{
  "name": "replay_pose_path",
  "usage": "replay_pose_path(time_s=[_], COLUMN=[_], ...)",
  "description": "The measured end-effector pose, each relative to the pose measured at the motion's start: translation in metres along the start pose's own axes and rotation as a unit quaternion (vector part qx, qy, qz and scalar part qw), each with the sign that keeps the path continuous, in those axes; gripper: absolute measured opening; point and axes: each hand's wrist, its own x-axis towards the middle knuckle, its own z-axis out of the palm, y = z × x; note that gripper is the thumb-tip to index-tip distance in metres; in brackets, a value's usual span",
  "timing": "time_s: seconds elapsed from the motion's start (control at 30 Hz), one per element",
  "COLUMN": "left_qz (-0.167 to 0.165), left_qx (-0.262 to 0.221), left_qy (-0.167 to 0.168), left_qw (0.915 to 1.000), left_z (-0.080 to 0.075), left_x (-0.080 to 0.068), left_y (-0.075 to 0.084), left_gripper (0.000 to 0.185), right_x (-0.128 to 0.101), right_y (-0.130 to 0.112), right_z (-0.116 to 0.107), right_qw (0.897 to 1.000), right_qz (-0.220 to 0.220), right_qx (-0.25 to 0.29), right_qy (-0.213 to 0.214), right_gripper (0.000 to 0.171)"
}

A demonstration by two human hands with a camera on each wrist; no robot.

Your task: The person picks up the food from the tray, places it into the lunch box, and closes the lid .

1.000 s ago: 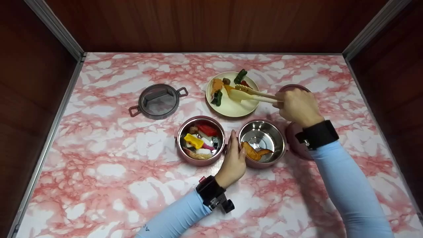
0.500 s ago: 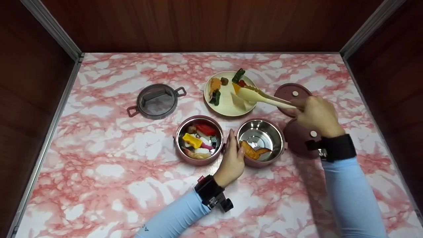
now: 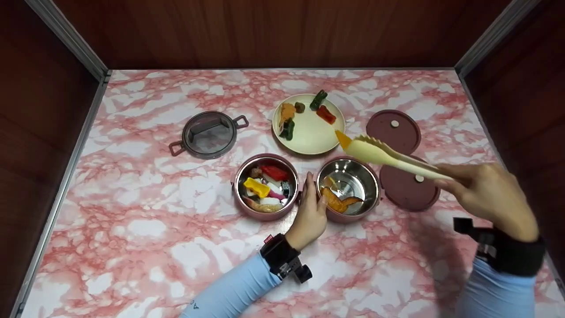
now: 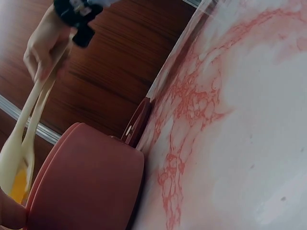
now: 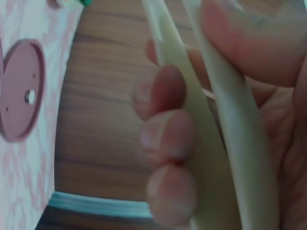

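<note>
In the head view my right hand (image 3: 494,194) grips cream tongs (image 3: 397,163), raised over the right side of the table. Between their tips is a flat orange-yellow piece (image 3: 342,139), just past the far rim of the right pink steel-lined pot (image 3: 378,196). That pot contains a toy chicken wing (image 3: 336,202). My left hand (image 3: 306,221) holds this pot at its left side, thumb at the rim and fingers between the two pots. The left pink pot (image 3: 265,216) has several toy foods inside, a yellow piece (image 3: 257,187) on top.
A cream plate (image 3: 309,141) with several toy foods, including a red piece (image 3: 325,114), lies behind the pots. Two maroon lids (image 3: 393,137) with pale knobs lie at right. A clear-topped lid (image 3: 209,137) with handles lies left. Wooden walls (image 3: 282,35) enclose the table.
My right hand has drawn the tongs right and toward me, lifting the orange-yellow piece off the plate and bringing it near the right pot. My left hand has stayed at that pot.
</note>
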Motion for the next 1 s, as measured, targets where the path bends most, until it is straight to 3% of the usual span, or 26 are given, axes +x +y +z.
replay_pose_path(time_s=[0.17,0.33,1.0], left_qz=[0.003,0.008,0.000], left_qx=[0.004,0.007,0.001], left_qy=[-0.001,0.002,-0.001], left_qw=[1.0000,0.9999,1.0000], left_z=[0.000,-0.001,0.000], left_x=[0.000,0.000,0.000], left_y=[0.000,-0.001,0.000], left_gripper=[0.067,0.066,0.067], right_x=[-0.027,-0.034,-0.013], right_y=[0.004,0.000,-0.017], right_z=[-0.008,-0.003,0.024], right_qw=[0.999,0.998,0.993], right_qz=[0.022,0.002,0.004], right_qx=[-0.017,-0.034,-0.059], right_qy=[-0.038,-0.044,-0.105], right_gripper=[0.035,0.036,0.035])
